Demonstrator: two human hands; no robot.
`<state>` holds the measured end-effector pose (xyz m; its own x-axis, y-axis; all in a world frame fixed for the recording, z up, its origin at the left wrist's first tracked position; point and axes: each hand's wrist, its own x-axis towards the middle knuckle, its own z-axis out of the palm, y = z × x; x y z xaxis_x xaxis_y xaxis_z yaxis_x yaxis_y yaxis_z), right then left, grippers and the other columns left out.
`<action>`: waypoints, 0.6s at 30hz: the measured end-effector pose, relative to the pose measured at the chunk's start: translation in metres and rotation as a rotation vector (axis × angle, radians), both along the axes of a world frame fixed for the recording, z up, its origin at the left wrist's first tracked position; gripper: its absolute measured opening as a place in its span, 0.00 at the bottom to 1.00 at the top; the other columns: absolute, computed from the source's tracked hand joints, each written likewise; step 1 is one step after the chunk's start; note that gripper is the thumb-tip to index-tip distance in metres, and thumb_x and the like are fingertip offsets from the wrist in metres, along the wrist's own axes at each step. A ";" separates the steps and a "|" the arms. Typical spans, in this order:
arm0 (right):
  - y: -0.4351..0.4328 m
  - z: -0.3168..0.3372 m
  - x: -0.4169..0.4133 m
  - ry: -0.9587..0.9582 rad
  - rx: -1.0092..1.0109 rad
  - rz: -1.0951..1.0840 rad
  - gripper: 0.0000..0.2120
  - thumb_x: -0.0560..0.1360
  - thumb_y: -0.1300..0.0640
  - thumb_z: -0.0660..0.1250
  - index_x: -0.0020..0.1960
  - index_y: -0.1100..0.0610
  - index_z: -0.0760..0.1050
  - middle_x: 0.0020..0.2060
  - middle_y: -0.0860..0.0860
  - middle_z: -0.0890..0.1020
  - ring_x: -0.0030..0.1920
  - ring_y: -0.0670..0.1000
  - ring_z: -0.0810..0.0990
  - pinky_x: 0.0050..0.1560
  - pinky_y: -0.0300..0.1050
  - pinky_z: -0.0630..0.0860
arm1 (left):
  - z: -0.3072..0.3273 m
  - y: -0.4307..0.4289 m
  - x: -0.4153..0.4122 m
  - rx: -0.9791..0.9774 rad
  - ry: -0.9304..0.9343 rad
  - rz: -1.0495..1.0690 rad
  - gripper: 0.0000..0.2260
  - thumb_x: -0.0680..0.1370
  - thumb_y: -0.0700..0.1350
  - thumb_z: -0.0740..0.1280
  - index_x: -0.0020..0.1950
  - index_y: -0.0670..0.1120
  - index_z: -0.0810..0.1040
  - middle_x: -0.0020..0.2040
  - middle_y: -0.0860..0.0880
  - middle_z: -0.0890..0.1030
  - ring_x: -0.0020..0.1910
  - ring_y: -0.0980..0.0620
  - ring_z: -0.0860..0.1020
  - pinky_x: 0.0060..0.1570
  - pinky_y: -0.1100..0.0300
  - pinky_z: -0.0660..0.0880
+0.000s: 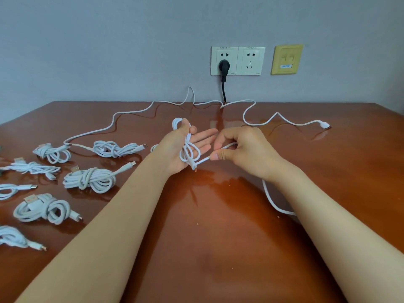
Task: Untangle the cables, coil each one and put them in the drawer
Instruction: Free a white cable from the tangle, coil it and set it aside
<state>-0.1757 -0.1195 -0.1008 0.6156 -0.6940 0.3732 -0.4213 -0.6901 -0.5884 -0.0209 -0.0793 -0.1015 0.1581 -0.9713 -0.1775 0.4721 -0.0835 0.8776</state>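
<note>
Head view — thin white cable, half-coiled

coiled cable cut off by left edge, white cable partly hidden behind right forearm

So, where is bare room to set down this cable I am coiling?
Bare table between your forearms, and at the right, past the right hand, nearer than the loose cable's plug. The left side is crowded with coiled cables.
</note>
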 end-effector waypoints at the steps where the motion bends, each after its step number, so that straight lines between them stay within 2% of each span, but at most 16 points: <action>1: 0.001 0.000 0.001 0.007 -0.006 0.004 0.12 0.65 0.53 0.76 0.32 0.45 0.73 0.25 0.42 0.73 0.30 0.42 0.70 0.35 0.38 0.64 | -0.001 -0.001 -0.001 0.024 -0.014 -0.010 0.21 0.83 0.52 0.48 0.34 0.44 0.65 0.46 0.43 0.83 0.43 0.47 0.82 0.42 0.57 0.80; 4: 0.002 0.000 0.002 0.020 -0.030 0.015 0.11 0.65 0.53 0.76 0.33 0.46 0.74 0.24 0.41 0.73 0.30 0.43 0.69 0.34 0.38 0.63 | -0.002 0.000 -0.009 0.134 -0.169 -0.053 0.18 0.83 0.53 0.52 0.42 0.42 0.69 0.39 0.41 0.82 0.33 0.48 0.83 0.29 0.58 0.80; 6: 0.003 0.002 0.000 0.021 -0.046 -0.007 0.11 0.65 0.51 0.76 0.35 0.46 0.72 0.24 0.41 0.73 0.30 0.44 0.69 0.34 0.41 0.63 | -0.001 0.002 -0.013 0.179 -0.277 -0.075 0.16 0.82 0.54 0.54 0.51 0.41 0.71 0.40 0.43 0.82 0.31 0.50 0.82 0.26 0.60 0.78; 7: 0.003 0.002 -0.001 0.035 -0.064 -0.034 0.13 0.64 0.49 0.76 0.36 0.47 0.71 0.26 0.42 0.73 0.30 0.44 0.69 0.33 0.43 0.63 | 0.000 0.004 -0.015 0.189 -0.317 -0.090 0.16 0.82 0.54 0.54 0.51 0.42 0.71 0.38 0.44 0.82 0.30 0.51 0.82 0.25 0.61 0.77; 9: 0.006 0.004 -0.001 0.087 -0.116 -0.093 0.18 0.61 0.44 0.75 0.39 0.49 0.68 0.29 0.44 0.74 0.33 0.46 0.71 0.34 0.45 0.65 | 0.003 0.008 -0.017 0.202 -0.423 -0.133 0.17 0.81 0.55 0.54 0.46 0.42 0.71 0.31 0.46 0.81 0.24 0.52 0.80 0.22 0.64 0.75; 11: 0.007 0.004 -0.001 0.124 -0.124 -0.107 0.20 0.61 0.43 0.74 0.40 0.50 0.66 0.31 0.46 0.76 0.36 0.51 0.73 0.37 0.47 0.68 | 0.005 0.011 -0.021 0.192 -0.513 -0.194 0.17 0.82 0.55 0.54 0.45 0.42 0.70 0.32 0.43 0.79 0.18 0.55 0.73 0.20 0.67 0.70; 14: 0.006 0.002 0.000 0.073 0.038 0.024 0.15 0.68 0.54 0.73 0.39 0.50 0.65 0.29 0.47 0.79 0.37 0.50 0.75 0.42 0.45 0.71 | 0.005 0.011 -0.025 0.181 -0.591 -0.231 0.17 0.82 0.53 0.54 0.42 0.43 0.71 0.26 0.48 0.75 0.16 0.57 0.63 0.19 0.69 0.65; 16: 0.004 0.001 0.000 0.029 0.125 0.078 0.13 0.73 0.61 0.68 0.40 0.50 0.65 0.31 0.44 0.76 0.33 0.44 0.71 0.37 0.36 0.68 | 0.006 0.011 -0.024 0.196 -0.626 -0.237 0.18 0.82 0.54 0.53 0.37 0.46 0.69 0.22 0.51 0.70 0.16 0.58 0.60 0.19 0.69 0.62; 18: 0.003 0.001 0.001 -0.014 0.249 0.058 0.11 0.76 0.63 0.64 0.41 0.50 0.66 0.31 0.46 0.72 0.27 0.41 0.68 0.30 0.32 0.66 | 0.007 0.011 -0.022 0.206 -0.633 -0.227 0.18 0.82 0.56 0.53 0.38 0.47 0.67 0.21 0.53 0.65 0.16 0.57 0.58 0.19 0.69 0.60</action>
